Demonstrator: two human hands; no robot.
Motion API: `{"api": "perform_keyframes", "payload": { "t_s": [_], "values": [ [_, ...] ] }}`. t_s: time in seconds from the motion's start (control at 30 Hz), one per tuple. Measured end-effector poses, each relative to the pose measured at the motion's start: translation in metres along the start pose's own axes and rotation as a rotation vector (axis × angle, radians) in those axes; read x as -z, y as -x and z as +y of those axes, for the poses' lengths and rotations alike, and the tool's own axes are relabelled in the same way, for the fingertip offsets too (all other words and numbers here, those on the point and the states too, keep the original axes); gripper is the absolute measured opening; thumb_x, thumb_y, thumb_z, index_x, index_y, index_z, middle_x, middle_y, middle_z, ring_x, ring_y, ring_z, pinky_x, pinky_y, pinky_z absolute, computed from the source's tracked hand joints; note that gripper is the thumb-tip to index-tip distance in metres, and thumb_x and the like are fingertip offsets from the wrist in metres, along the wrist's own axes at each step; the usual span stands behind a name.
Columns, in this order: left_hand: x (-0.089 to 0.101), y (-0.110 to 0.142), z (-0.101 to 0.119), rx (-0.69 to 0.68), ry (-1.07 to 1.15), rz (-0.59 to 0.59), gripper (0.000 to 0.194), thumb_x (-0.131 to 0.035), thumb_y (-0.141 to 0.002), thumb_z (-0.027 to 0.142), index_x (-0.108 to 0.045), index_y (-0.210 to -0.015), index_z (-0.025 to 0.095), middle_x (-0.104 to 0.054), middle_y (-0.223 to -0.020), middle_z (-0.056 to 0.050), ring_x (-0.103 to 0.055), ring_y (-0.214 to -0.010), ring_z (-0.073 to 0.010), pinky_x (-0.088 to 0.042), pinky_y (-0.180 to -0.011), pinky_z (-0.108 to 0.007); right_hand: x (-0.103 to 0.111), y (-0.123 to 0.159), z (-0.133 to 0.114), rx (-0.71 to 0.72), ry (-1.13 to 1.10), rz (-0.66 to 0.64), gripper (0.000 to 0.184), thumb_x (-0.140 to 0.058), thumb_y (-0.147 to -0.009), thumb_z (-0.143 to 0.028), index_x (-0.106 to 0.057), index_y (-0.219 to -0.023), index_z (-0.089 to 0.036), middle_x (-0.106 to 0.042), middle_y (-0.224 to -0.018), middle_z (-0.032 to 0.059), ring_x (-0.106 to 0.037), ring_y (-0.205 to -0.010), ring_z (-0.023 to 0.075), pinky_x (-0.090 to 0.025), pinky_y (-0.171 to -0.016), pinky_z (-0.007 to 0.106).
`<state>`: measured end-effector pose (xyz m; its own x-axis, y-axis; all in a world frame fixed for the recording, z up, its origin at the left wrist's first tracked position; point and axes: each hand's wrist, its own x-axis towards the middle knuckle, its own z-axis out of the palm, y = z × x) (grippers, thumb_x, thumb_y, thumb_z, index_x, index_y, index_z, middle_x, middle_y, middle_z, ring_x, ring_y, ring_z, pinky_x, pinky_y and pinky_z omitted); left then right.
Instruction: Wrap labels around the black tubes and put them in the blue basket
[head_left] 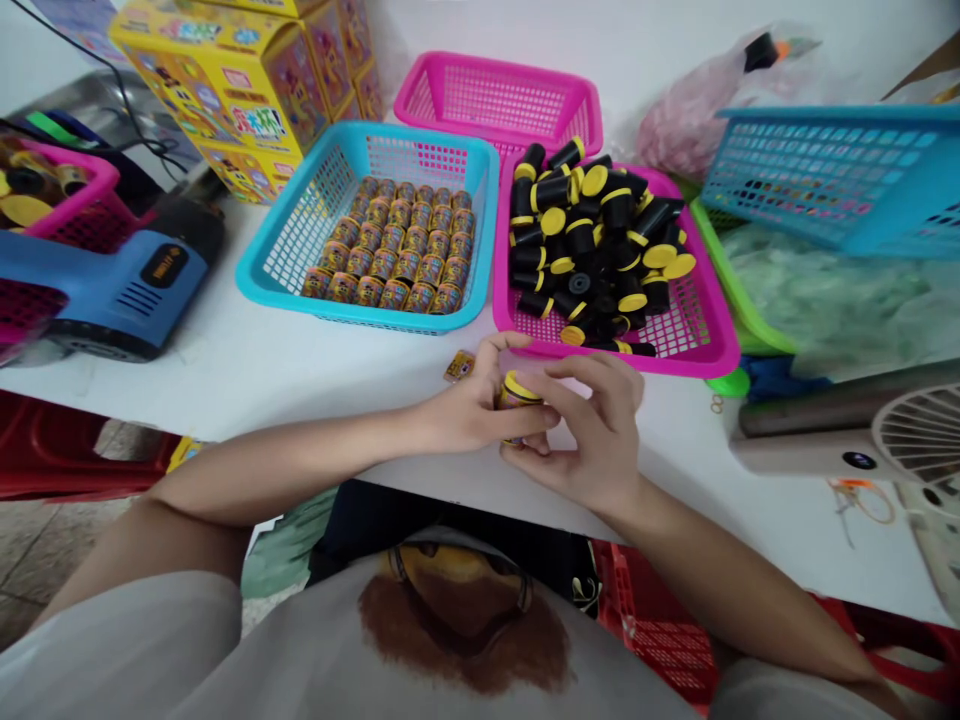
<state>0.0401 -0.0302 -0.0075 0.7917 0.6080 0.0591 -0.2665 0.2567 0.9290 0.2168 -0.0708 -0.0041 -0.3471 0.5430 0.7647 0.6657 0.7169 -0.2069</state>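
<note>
Both of my hands meet over the front of the white table around one small canister (pixel 517 392) with a yellow lid and a printed wrap. My left hand (pixel 480 405) curls about its left side, thumb across the front. From the right, my right hand (pixel 589 425) grips it with fingers and thumb; its lower part is mostly covered by fingers. A small stack of printed labels (pixel 460 366) lies just left of my left hand. Behind, a pink basket (pixel 727 350) holds a heap of black canisters (pixel 622 215) with yellow lids. Wrapped canisters (pixel 405 240) stand in rows in a blue basket (pixel 251 285).
At the left lies a blue heat gun (pixel 142 280), near yellow printed boxes (pixel 225 90). Another pink basket (pixel 502 95) sits at the back. To the right are a blue basket (pixel 832 180), a green tray (pixel 757 325) with clear bags, and a fan (pixel 847 430).
</note>
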Motion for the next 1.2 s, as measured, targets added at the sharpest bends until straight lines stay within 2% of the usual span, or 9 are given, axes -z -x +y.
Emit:
{"api": "perform_keyframes", "payload": {
  "t_s": [0.23,0.37,0.53,0.73,0.83,0.97,1.07,1.13,1.2],
  "values": [
    [-0.001,0.004,0.006,-0.218,-0.245,-0.157,0.058,-0.064,-0.097,0.03,-0.022,-0.137,0.027,-0.055,-0.066,0.013,-0.061,-0.051,-0.0124,-0.052,-0.056,-0.026,0.002,0.004,-0.006,0.07,0.047,0.113,0.043,-0.074,-0.089,-0.049,-0.066,-0.128,-0.032,-0.077,-0.098,0.0017,-0.066,-0.088,0.026,-0.051,-0.085,0.049],
    [-0.003,0.007,0.002,-0.248,-0.402,0.002,0.07,-0.067,-0.09,0.024,-0.02,-0.141,0.025,-0.041,-0.063,0.015,-0.05,-0.047,-0.0107,-0.043,-0.048,-0.024,0.006,0.007,-0.001,0.237,0.22,0.1,0.029,-0.071,-0.094,-0.047,-0.072,-0.119,-0.032,-0.079,-0.1,-0.001,-0.061,-0.078,0.0214,-0.047,-0.099,0.051],
    [-0.012,0.009,-0.005,-0.332,-0.457,0.207,0.068,-0.066,-0.091,0.026,-0.019,-0.14,0.023,-0.049,-0.075,0.007,-0.055,-0.059,-0.0131,-0.046,-0.051,-0.028,0.009,0.009,0.007,0.301,0.287,0.022,0.034,-0.08,-0.087,-0.032,-0.07,-0.117,-0.045,-0.08,-0.105,-0.0111,-0.057,-0.073,0.0172,-0.045,-0.102,0.049],
    [-0.008,0.006,0.002,-0.433,-0.519,0.117,0.057,-0.066,-0.095,0.024,-0.022,-0.132,0.025,-0.053,-0.079,0.007,-0.057,-0.063,-0.0123,-0.049,-0.058,-0.028,0.004,0.006,0.007,0.425,0.298,0.113,0.018,-0.071,-0.09,-0.022,-0.074,-0.101,-0.037,-0.08,-0.104,-0.0085,-0.061,-0.084,0.0188,-0.041,-0.112,0.048],
    [0.002,0.007,0.012,-0.486,-0.724,0.031,0.042,-0.062,-0.1,0.031,-0.025,-0.12,0.025,-0.056,-0.094,0.0,-0.062,-0.072,-0.0131,-0.051,-0.062,-0.027,0.007,-0.001,0.007,0.274,0.198,0.092,0.023,-0.072,-0.094,-0.035,-0.071,-0.117,-0.036,-0.08,-0.105,-0.0043,-0.066,-0.09,0.0222,-0.046,-0.102,0.048],
    [0.028,0.012,0.041,-0.428,-1.04,0.21,0.037,-0.06,-0.104,0.041,-0.029,-0.115,0.024,-0.056,-0.105,-0.005,-0.062,-0.076,-0.0131,-0.051,-0.064,-0.027,0.019,-0.019,0.038,-0.019,0.064,0.013,0.065,-0.076,-0.087,-0.061,-0.06,-0.144,-0.033,-0.077,-0.116,0.0059,-0.069,-0.104,0.0277,-0.056,-0.088,0.045],
    [0.063,0.01,0.081,-0.458,-1.223,0.337,0.037,-0.066,-0.099,0.044,-0.041,-0.112,0.021,-0.057,-0.11,-0.006,-0.066,-0.095,-0.018,-0.055,-0.082,-0.034,0.032,-0.034,0.088,-0.327,0.145,-0.115,0.04,-0.06,-0.1,-0.052,-0.073,-0.126,-0.024,-0.077,-0.101,0.0084,-0.069,-0.08,0.0209,-0.057,-0.072,0.037],
    [0.091,0.005,0.113,-0.441,-1.372,0.436,0.035,-0.063,-0.098,0.048,-0.049,-0.111,0.019,-0.057,-0.106,-0.002,-0.066,-0.103,-0.0192,-0.052,-0.093,-0.041,0.038,-0.042,0.12,-0.476,0.27,-0.4,0.041,-0.063,-0.095,-0.056,-0.081,-0.101,-0.02,-0.073,-0.082,0.0078,-0.064,-0.066,0.0192,-0.054,-0.065,0.034],
    [0.121,-0.002,0.144,-0.344,-1.434,0.61,0.035,-0.07,-0.093,0.045,-0.056,-0.11,0.018,-0.061,-0.102,0.0,-0.065,-0.102,-0.0188,-0.05,-0.097,-0.044,0.039,-0.05,0.141,-0.537,0.295,-0.768,0.046,-0.06,-0.096,-0.059,-0.082,-0.109,-0.02,-0.074,-0.093,0.0099,-0.068,-0.075,0.0213,-0.058,-0.074,0.036]
  ]
}}
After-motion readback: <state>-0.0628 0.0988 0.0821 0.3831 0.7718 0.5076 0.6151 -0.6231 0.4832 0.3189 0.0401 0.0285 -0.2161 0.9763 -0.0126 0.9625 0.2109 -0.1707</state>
